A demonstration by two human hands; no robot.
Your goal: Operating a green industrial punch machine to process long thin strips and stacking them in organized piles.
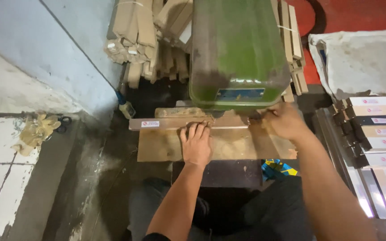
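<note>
A long tan cardboard strip with a small white label lies across a wooden work board under a big green machine head. My left hand presses flat on the strip, fingers spread, just below the machine. My right hand grips the strip's right end beside the machine's lower edge; the strip's middle is hidden behind the machine and my hands.
Bundles of tan cardboard strips lean at the back left and more at the back right. A stack of flat labelled boxes stands at right, under a grey sack. Yellowish gloves lie on the left ledge.
</note>
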